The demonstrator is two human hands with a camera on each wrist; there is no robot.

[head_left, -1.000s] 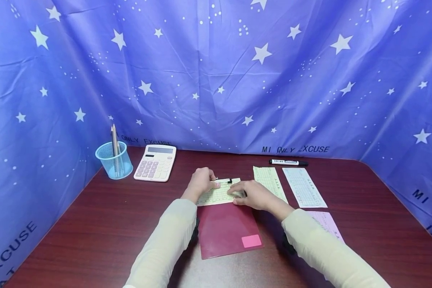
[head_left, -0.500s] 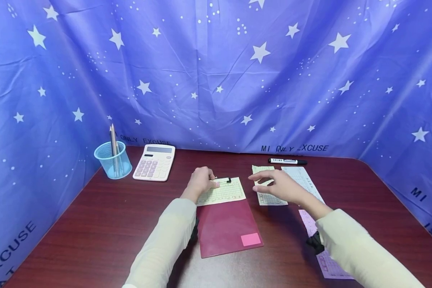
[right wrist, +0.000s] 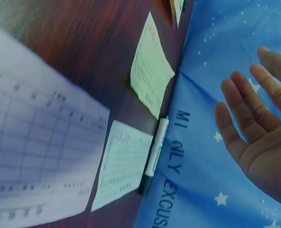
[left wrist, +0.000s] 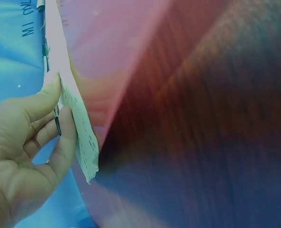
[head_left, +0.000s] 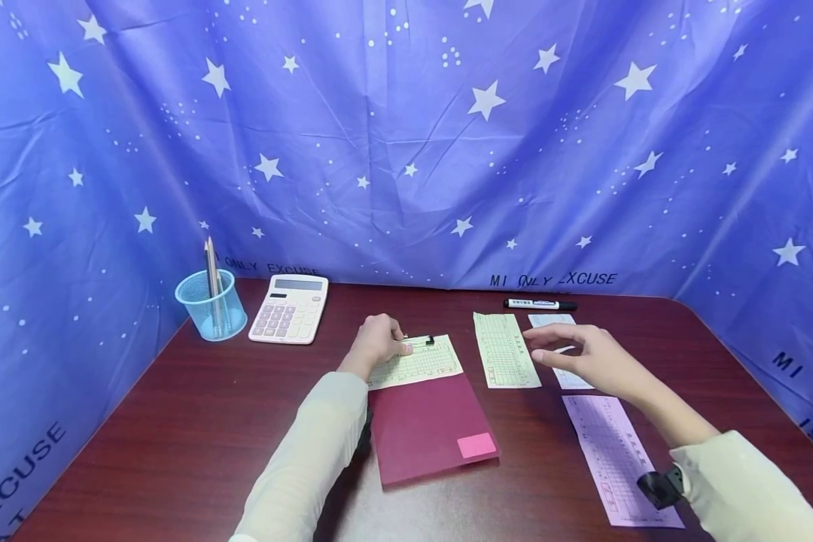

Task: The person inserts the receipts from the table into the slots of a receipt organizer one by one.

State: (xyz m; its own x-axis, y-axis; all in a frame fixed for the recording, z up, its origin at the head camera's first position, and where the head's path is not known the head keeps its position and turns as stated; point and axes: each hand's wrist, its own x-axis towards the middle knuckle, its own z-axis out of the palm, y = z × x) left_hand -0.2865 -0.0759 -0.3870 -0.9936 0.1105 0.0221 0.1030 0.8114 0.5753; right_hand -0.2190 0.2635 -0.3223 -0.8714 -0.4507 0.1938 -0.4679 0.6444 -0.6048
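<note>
My left hand grips the clip at the top edge of a dark red clipboard, its thumb lying over the yellow slip there. In the left wrist view, my thumb and fingers close around the clip beside the slip's edge. My right hand is in the air with fingers parted and holds nothing. It overlaps a pale blue slip in the head view. To its left lies a yellow-green printed slip, and nearer the front a pink-purple slip.
A black-and-white marker lies at the back of the table, before the starry blue curtain. On the left stand a white calculator and a blue mesh cup of pencils. A pink label marks the clipboard's lower right corner.
My right hand has left the yellow slip on the clipboard and moved right, past the yellow-green slip to the pale blue one. My left hand has stayed at the clip.
</note>
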